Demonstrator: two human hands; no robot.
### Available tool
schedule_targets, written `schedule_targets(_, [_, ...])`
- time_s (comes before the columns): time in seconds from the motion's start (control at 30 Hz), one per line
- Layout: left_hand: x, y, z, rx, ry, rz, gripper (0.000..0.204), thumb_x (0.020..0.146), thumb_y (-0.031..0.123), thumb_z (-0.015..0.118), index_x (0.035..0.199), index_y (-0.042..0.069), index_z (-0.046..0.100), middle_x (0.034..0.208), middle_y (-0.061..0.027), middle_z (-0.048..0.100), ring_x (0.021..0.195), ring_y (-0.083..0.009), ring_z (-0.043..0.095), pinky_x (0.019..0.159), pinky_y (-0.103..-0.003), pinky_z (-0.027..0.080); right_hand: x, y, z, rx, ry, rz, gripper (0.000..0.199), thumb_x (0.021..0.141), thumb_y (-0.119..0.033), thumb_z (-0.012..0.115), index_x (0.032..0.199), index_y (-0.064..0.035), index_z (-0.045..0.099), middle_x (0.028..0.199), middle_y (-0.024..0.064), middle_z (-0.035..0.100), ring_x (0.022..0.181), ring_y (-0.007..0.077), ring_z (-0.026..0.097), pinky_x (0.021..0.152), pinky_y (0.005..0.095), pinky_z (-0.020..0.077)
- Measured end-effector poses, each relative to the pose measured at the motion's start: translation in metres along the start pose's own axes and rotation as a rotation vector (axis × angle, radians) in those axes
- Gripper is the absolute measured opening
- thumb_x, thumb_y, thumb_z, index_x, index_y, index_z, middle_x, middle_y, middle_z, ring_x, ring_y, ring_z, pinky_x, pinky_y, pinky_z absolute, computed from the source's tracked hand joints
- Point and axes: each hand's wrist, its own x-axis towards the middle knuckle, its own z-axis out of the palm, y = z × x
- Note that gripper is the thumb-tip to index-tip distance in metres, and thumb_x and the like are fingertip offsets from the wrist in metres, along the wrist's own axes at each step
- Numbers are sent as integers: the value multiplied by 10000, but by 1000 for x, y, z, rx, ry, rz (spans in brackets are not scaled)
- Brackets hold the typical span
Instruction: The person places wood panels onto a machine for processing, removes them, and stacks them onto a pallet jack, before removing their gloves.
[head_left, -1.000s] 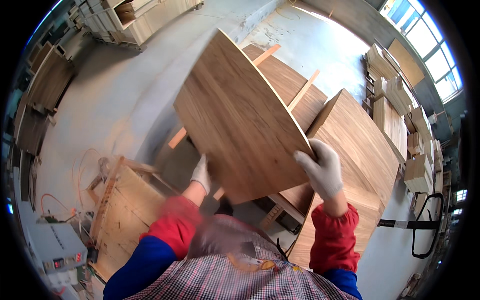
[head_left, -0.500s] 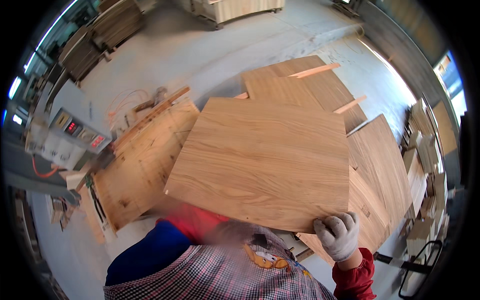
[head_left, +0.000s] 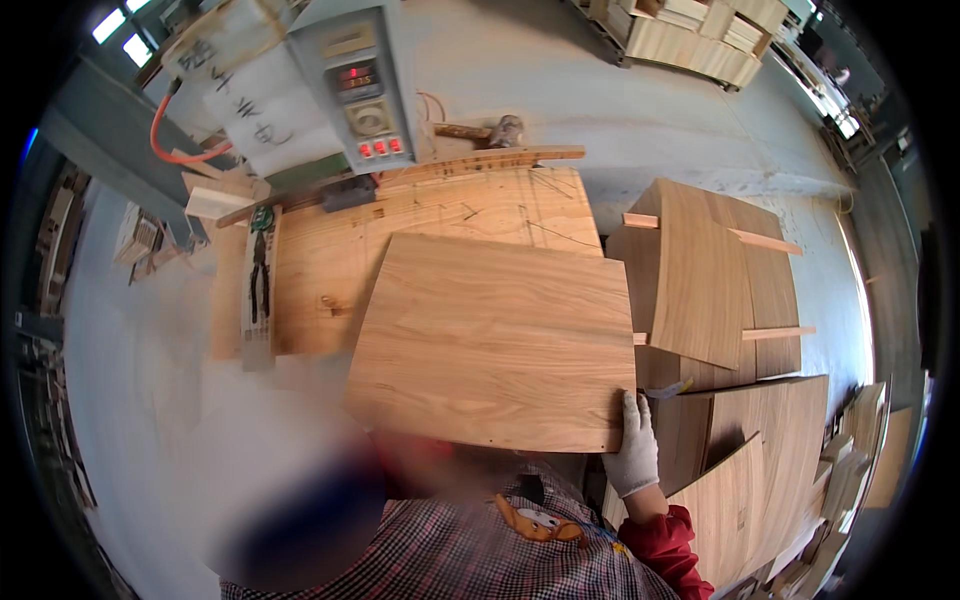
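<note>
A flat rectangular wooden panel (head_left: 490, 345) with brown grain lies in front of me, its far part over the pale wooden workbench (head_left: 440, 200). My right hand (head_left: 632, 450), in a white glove, grips the panel at its near right corner, fingers along the right edge. My left arm (head_left: 310, 520), in a blue sleeve, is smeared by motion at the lower left. A pale blur lies beside it, and the left hand's fingers cannot be made out. The panel's near left corner is hidden behind that blur.
A grey control box (head_left: 370, 90) with red displays stands behind the bench. Black pliers (head_left: 260, 275) lie on its left end; a hammer (head_left: 500, 132) rests beyond. More wooden panels (head_left: 705, 290) with spacer strips (head_left: 780, 334) are stacked right. A loaded cart (head_left: 690, 45) stands far off.
My view has swung left, bringing the workbench and control box nearer the middle. The panel has come over the bench, away from the stack, with my right hand still at its corner.
</note>
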Motion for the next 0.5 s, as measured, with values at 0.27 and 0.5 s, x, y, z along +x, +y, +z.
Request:
schedule_targets(0.27, [-42,-62,-80,289,-95,-27,378,909,303,511,1207,70,536,1200,-116,557,1115,-275,522,957,-389,414,85,-76,65,-409,-99,-134,942,685,-311,764,1459,-118,262,1487,158,304,1375,374,242,1111,541,186])
schedule_targets(0.5, [-139,12,-98,479,113,2,270,862,204,585,1068,41,647,1076,-147,626,1022,-291,579,894,-366,463,126,-105,72,-456,-168,-11,1144,585,-420,837,1474,-88,197,1520,173,213,1404,377,182,1135,529,121])
